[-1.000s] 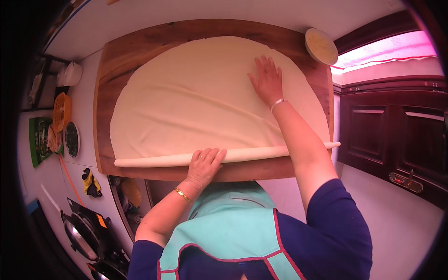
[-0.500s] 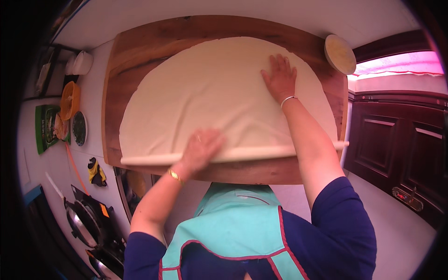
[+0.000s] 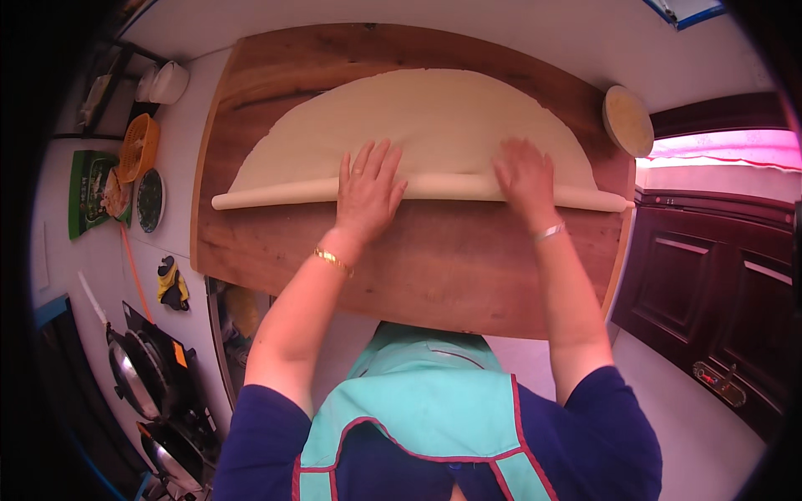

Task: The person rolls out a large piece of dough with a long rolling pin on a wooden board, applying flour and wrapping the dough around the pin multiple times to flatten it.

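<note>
A wide sheet of pale dough (image 3: 434, 125) lies on a large brown wooden board (image 3: 434, 259). Its near part is wound around a long thin rolling pin (image 3: 276, 194) that stretches across the board from left to right. My left hand (image 3: 368, 190) rests flat on the wrapped pin left of its middle, fingers spread, with a ring and a gold bracelet. My right hand (image 3: 522, 175) presses flat on the pin to the right, a silver bracelet on the wrist. Both palms lie on top; neither is curled around the pin.
A round pale lid or small board (image 3: 627, 119) lies at the board's far right corner. To the left are an orange basket (image 3: 136, 147), a dark round plate (image 3: 150, 200), a green tray (image 3: 90, 190) and white cups (image 3: 165, 82). Pans (image 3: 138, 376) sit on a stove at lower left. A dark wooden cabinet (image 3: 718, 275) stands on the right.
The pin has rolled away from me up the board, taking up more dough. Both hands moved forward onto the pin; the right hand came off the flat dough.
</note>
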`<state>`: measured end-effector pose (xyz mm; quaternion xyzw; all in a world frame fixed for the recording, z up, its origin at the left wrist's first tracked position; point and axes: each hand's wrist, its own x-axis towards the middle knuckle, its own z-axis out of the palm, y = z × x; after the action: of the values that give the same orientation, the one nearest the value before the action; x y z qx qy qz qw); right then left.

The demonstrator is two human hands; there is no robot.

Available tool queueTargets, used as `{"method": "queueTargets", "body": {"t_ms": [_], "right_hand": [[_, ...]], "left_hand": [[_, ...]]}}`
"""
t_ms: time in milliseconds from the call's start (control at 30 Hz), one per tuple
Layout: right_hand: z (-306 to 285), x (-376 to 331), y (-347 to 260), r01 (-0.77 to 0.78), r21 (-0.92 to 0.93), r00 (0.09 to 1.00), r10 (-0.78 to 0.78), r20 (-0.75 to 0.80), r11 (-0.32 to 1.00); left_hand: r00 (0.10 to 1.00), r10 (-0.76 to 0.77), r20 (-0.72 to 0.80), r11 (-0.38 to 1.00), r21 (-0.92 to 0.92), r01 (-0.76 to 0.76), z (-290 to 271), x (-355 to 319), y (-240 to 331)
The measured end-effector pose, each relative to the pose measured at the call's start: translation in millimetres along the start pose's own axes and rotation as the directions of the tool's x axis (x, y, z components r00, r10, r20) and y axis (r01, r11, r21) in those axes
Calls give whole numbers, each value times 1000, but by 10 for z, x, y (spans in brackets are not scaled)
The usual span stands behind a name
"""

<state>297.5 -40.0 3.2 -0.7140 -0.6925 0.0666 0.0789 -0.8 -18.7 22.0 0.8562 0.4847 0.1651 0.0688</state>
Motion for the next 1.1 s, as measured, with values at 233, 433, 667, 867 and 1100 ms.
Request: {"method": "queueTargets", "body": {"t_ms": [233,433,667,867,1100], "right_hand": [[62,240,-158,27,-43,959,-38,-282,999],[98,704,-244,113,110,988,-101,-113,988],[6,838,-411,84,162,994,-72,-77,983],[392,-430,-807,10,-142,973,-43,-228,990],[244,-2237,-1773,-41,45,996,44,-81,998]], "left_hand": [[1000,-11,-13,987,159,13,297,611,-238],[992,-26,-124,994,100,39,442,979,-208],[982,50,181,998,30,-56,278,1239,-359],[963,188,191,969,121,-213,309,177,-372],[844,442,304,894,-73,-442,-219,-1404,-357]]}}
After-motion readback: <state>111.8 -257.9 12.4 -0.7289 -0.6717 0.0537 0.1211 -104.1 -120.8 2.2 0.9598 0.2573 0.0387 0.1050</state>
